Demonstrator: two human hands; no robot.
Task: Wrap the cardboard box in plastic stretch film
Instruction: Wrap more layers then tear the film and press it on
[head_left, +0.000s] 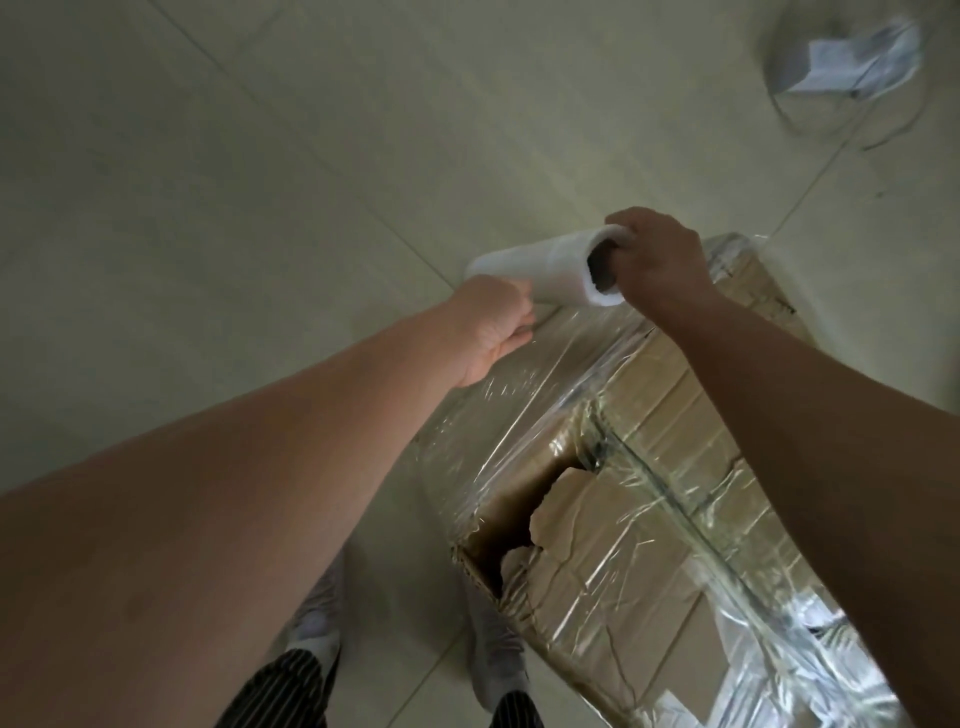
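Both hands grip ends of the film roll.

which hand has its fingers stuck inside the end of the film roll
The right hand: its fingers hook into the open hollow end of the roll. The left hand is at the roll's other end, on the outside.

Torn cardboard box on floor, film-covered; white film roll above
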